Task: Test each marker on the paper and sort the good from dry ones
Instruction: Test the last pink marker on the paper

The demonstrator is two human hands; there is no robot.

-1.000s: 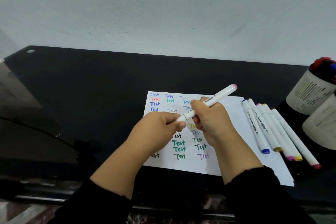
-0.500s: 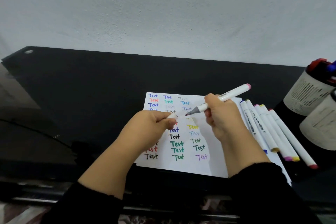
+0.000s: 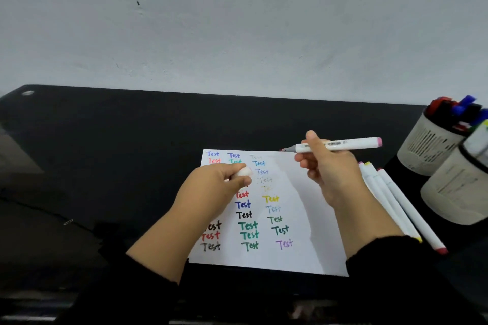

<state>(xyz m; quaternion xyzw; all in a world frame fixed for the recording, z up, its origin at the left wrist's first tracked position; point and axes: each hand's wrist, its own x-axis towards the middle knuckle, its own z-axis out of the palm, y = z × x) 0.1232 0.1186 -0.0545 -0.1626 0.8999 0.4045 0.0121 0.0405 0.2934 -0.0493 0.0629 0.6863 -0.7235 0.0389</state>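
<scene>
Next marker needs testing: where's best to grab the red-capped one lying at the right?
Probably its white barrel mid-length, pinched from above across its width. The red-capped marker lies flat on the table, outermost in the row, so its right side is free.

Black table [image 3: 132, 166]: paper [image 3: 303, 253], markers [image 3: 404, 211], cups [image 3: 459, 192].

The left half of the black surface [image 3: 105, 153] lies bare from its far edge to its near edge, giving wide passage. The paper [image 3: 298, 219] sits flat toward the near edge, right of middle, and bars nothing. Along the paper's right edge a row of loose markers [image 3: 396, 206] narrows the way. At the surface's right edge two cups [image 3: 433, 148] stand close together, markers rising from the farther one, blocking approach from that side. A bare strip runs behind the paper along the wall.
</scene>
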